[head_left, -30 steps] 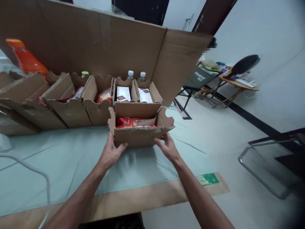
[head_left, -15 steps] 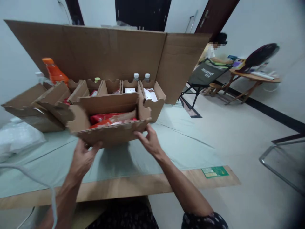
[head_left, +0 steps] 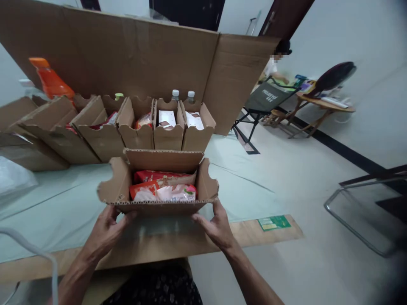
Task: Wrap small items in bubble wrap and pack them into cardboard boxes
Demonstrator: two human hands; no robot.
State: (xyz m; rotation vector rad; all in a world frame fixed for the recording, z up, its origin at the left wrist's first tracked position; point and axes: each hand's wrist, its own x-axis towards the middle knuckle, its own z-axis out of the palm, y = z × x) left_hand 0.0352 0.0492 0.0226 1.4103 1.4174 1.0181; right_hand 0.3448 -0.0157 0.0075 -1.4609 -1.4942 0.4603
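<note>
While your left hand (head_left: 110, 226) and right hand (head_left: 216, 224) grip a cardboard box (head_left: 157, 208) from its two ends, your fingers are closed around its lower corners, each thumb on the near panel. The box sits right between both sets of fingers, open side up, over the near part of the surface (head_left: 244, 236); whether its base touches there, you cannot tell from this angle. Just above your fingers, inside the box, lie a red packet (head_left: 162, 174), an orange-red packet (head_left: 143, 187) and a pinkish-white packet (head_left: 176, 193) (the last against the near wall).

Beyond your fingers, a row of boxes (head_left: 106, 142) stands on the pale green cloth (head_left: 238, 173), apart from the one you hold. Straight past your right fingers, the two end boxes hold white cartons (head_left: 167, 118), with white-capped bottles (head_left: 175, 95) behind them. Farther off, beyond and left of your left fingers, an orange bottle (head_left: 54, 82) leans, and a tall cardboard panel (head_left: 143, 55) rises behind the row. To the right of your right fingers, a green label (head_left: 274, 223) marks the surface's near edge; left of your left fingers, a pale cable (head_left: 40, 252) curves down.
</note>
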